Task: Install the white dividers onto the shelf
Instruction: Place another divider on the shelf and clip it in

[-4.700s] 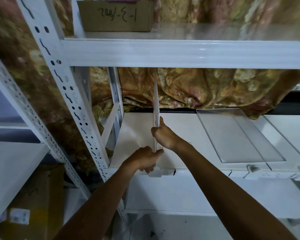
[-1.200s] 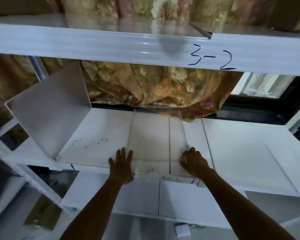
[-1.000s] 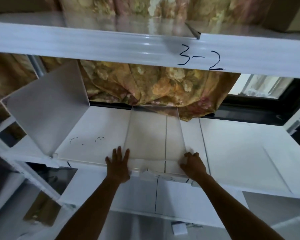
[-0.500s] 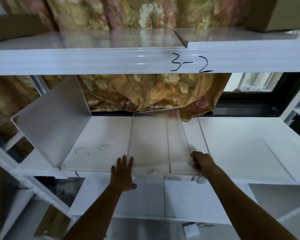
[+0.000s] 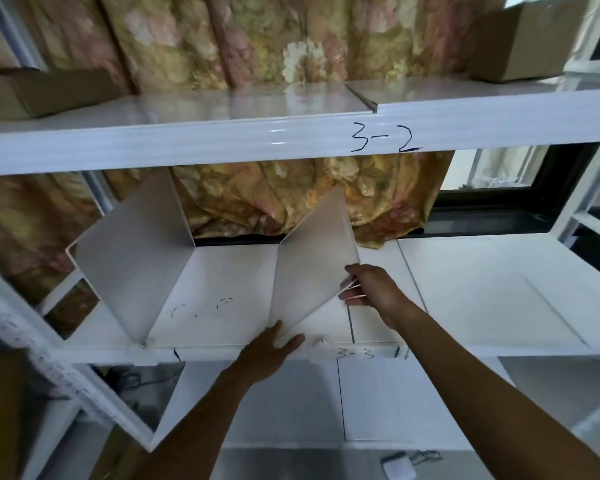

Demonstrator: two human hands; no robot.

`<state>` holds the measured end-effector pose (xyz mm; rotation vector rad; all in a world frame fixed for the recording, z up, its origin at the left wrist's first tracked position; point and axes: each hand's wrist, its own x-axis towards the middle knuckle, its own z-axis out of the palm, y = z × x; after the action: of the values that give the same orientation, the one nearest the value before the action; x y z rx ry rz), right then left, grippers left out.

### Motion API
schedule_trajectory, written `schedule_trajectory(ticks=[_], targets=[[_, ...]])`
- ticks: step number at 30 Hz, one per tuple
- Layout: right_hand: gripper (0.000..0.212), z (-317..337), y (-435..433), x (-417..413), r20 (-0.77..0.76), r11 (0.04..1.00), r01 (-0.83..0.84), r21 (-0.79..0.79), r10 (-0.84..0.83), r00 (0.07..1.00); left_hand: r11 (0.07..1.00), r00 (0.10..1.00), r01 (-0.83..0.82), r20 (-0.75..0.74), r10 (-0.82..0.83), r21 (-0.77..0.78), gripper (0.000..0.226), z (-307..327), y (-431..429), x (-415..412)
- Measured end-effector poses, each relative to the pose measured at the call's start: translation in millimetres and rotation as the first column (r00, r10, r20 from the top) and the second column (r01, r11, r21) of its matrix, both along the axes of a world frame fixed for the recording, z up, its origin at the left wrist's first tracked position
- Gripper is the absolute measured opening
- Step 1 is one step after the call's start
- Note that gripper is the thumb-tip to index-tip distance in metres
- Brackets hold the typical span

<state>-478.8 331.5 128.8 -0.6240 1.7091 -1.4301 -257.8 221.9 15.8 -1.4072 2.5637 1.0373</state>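
Note:
A white divider is tilted up on the middle shelf, its left edge down on the shelf and its right edge raised. My right hand grips that raised right front corner. My left hand holds the divider's lower front corner at the shelf's front lip. To the left, another white divider stands upright on the same shelf, with a small clip at its front foot.
The front lip reads "3-3"; the shelf above reads "3-2". Cardboard boxes sit on the upper shelf. A floral curtain hangs behind. A perforated white upright crosses the lower left.
The divider that lay nearly flat has been swung up on its left edge. My right hand rose with its right corner. My left hand moved from flat on the shelf to the lower corner.

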Motion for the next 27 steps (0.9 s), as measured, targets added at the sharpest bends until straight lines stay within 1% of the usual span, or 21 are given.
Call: schedule_trajectory(ticks=[2,5,8,11,13,15,17,18,19,21,22,24,27], targets=[[0.024,6,-5,13,-0.095,0.998,-0.039,0.057,0.044,0.995,1.0,0.999,0.019,-0.031,-0.018,0.024,0.099,19,8,-9],[0.024,12,-9,27,-0.211,0.994,-0.061,0.096,0.08,0.974,0.999,0.998,0.046,-0.041,-0.046,-0.016,0.099,45,12,-23],[0.022,29,-12,36,-0.284,0.998,-0.047,0.037,0.055,0.957,0.996,0.998,-0.004,-0.058,-0.001,-0.084,0.089,69,11,-35],[0.021,56,-12,41,-0.389,0.998,-0.05,-0.044,0.03,0.921,0.995,0.998,0.031,-0.049,-0.036,-0.1,0.079,92,12,-45],[0.024,72,-13,42,-0.47,0.996,-0.069,-0.054,0.036,0.882,0.992,0.995,0.071,-0.06,-0.077,-0.1,0.074,103,11,-51],[0.03,85,-14,42,-0.591,0.997,-0.058,-0.043,0.021,0.806,0.993,0.991,0.073,-0.11,-0.083,-0.088,0.068,112,10,-56],[0.036,97,-17,40,-0.685,0.999,-0.043,0.007,0.037,0.727,0.995,0.983,0.07,-0.163,-0.081,-0.076,0.063,120,10,-62],[0.037,103,-19,39,-0.691,0.998,-0.05,0.046,0.067,0.719,0.994,0.979,0.073,-0.184,-0.086,-0.076,0.061,123,11,-64],[0.039,107,-19,39,-0.661,0.994,-0.065,0.088,0.108,0.743,0.994,0.976,0.077,-0.2,-0.09,-0.072,0.061,126,13,-67],[0.045,111,-21,38,-0.545,0.983,-0.112,0.148,0.175,0.82,0.994,0.97,0.087,-0.22,-0.1,-0.068,0.062,132,16,-72],[0.043,110,-22,38,-0.493,0.978,-0.135,0.162,0.199,0.847,0.995,0.968,0.084,-0.233,-0.095,-0.055,0.062,134,19,-75],[0.037,107,-25,39,-0.431,0.97,-0.161,0.183,0.227,0.873,0.998,0.959,0.068,-0.277,-0.065,0.004,0.062,138,23,-78],[0.031,102,-25,44,-0.394,0.956,-0.184,0.23,0.265,0.88,0.997,0.953,0.063,-0.299,-0.047,0.047,0.058,135,28,-81]])
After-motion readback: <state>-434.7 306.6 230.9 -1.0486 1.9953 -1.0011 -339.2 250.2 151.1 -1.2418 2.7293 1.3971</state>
